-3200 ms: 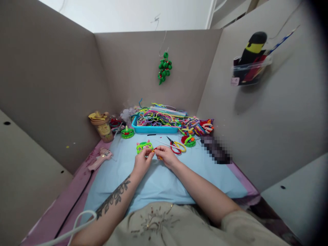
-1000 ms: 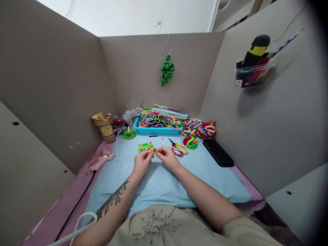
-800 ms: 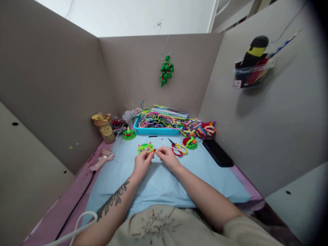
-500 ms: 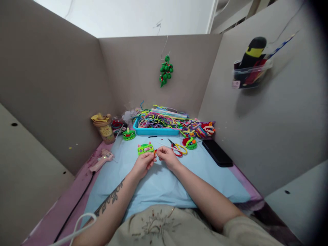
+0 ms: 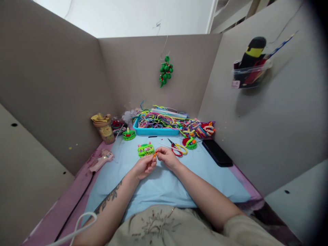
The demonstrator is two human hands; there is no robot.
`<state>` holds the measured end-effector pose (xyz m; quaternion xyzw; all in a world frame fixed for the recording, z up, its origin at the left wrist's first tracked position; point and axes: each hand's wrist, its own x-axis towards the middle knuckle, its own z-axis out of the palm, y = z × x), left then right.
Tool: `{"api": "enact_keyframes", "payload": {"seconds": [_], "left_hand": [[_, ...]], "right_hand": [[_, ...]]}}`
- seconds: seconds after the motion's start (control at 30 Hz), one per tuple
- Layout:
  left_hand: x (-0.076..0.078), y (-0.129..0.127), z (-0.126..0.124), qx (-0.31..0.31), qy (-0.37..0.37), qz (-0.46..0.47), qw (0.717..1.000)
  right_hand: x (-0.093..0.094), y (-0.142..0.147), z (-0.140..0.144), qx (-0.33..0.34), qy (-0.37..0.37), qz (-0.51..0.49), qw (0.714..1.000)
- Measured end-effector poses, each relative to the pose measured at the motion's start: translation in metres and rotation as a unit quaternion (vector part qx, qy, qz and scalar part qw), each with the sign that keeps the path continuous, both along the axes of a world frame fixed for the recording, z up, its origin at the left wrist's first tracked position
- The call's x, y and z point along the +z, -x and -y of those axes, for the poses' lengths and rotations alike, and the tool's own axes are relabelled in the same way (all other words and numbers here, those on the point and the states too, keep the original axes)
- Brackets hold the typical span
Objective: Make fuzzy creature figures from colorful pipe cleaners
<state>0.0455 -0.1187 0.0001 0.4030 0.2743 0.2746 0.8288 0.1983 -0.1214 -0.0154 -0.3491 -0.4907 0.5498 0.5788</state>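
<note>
Since a second ago, the person's left hand [image 5: 145, 167] has rolled over, so its curled lower fingers now show, and more of the lime-green piece with pink ears [image 5: 146, 149] behind it is uncovered. Both hands meet above a light blue sheet [image 5: 159, 184] spread on the table [image 5: 55, 217]. Between their fingertips is a small orange piece [image 5: 155, 154], pinched by the left fingers from below and by the right hand [image 5: 166, 158] at its upper end; the fingers hide part of it. Just beyond the right hand lie scissors with red and yellow handles [image 5: 181, 149], blades partly open. Near them sits a round green-and-red piece [image 5: 190, 143], with a flat black phone-like object [image 5: 217, 153] farther right. Behind, a blue tray [image 5: 157, 131] overflows with tangled colorful strands. A pink glue gun [image 5: 101, 161] rests at left.
</note>
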Motion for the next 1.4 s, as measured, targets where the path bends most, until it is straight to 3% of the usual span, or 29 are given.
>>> {"api": "enact_keyframes", "payload": {"seconds": [0.13, 0.23, 0.33, 0.57, 0.7, 0.87, 1.07, 1.23, 1.4], "left_hand": [[-0.005, -0.006, 0.001, 0.06, -0.076, -0.021, 0.995], [-0.009, -0.011, 0.001, 0.142, -0.177, -0.063, 0.972], [-0.01, -0.013, 0.0, 0.176, -0.24, -0.12, 0.947], [-0.014, -0.009, -0.004, 0.214, -0.248, -0.15, 0.933], [-0.018, -0.01, -0.006, 0.2, -0.234, -0.127, 0.943], [-0.015, -0.011, -0.003, 0.15, -0.198, -0.084, 0.965], [-0.011, -0.01, 0.001, 0.09, -0.148, -0.053, 0.983], [-0.01, -0.006, 0.003, 0.03, -0.125, -0.026, 0.991], [-0.009, -0.002, 0.004, -0.035, -0.075, 0.009, 0.997]], "right_hand": [[0.0, -0.001, 0.001, -0.044, -0.04, 0.049, 0.997], [-0.002, -0.001, 0.0, -0.064, -0.048, 0.076, 0.994], [-0.003, 0.0, 0.0, -0.068, -0.042, 0.082, 0.993], [-0.003, -0.001, 0.0, -0.075, -0.036, 0.104, 0.991], [-0.004, -0.003, -0.001, -0.087, -0.058, 0.138, 0.985], [-0.006, -0.002, -0.002, -0.05, -0.051, 0.118, 0.99], [-0.009, -0.002, -0.005, 0.027, 0.006, 0.0, 1.0], [-0.007, -0.002, -0.003, 0.109, 0.08, -0.103, 0.985], [-0.003, -0.001, 0.001, 0.123, 0.047, -0.133, 0.982]]}}
